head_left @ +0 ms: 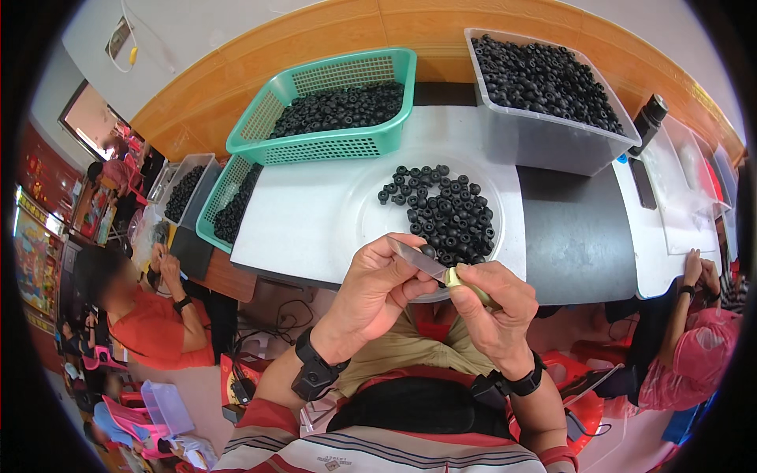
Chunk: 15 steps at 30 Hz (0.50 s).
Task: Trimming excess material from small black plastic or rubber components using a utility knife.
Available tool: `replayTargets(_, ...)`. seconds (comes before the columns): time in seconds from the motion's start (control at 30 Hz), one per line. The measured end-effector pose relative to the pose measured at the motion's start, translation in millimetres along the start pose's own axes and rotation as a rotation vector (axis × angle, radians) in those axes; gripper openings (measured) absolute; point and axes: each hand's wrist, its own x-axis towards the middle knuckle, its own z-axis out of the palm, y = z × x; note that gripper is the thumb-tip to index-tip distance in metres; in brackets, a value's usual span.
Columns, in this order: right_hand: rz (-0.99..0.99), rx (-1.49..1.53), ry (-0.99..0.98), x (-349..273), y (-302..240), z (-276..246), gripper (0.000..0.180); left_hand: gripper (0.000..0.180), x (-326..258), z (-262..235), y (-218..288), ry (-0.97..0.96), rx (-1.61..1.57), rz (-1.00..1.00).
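Observation:
My right hand (497,303) is closed round the pale green handle (482,297) of a small knife. Its metal blade (418,260) slants up and left, across the fingertips of my left hand (374,288). The left fingers are pinched together at a small round black part (428,251), partly hidden behind the blade. Just beyond both hands, a clear round plate (367,213) bears a heap of similar black parts (449,209), several with a hole in the middle.
A green basket (331,148) and a clear bin (552,146), both full of black parts, stand at the back of the white table (292,213). At right are a black bottle (650,117) and a phone (643,184). People sit at work on both sides.

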Motion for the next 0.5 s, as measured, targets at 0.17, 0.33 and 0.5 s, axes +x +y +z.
replayTargets(0.17,-0.009,-0.013,0.023,-0.3,-0.1,-3.2,0.020,0.026,-0.5,-1.1,-4.6,-0.010,-0.047,0.000)
replayTargets(0.33,-0.035,-0.008,0.013,-0.8,1.4,-7.8,0.020,0.025,-3.5,4.5,-4.8,-0.003,-0.026,-0.011)
replayTargets(0.5,-0.038,-0.018,0.057,-0.7,3.4,-10.7,0.018,0.022,-10.5,10.4,-3.3,-0.084,-0.049,0.002)
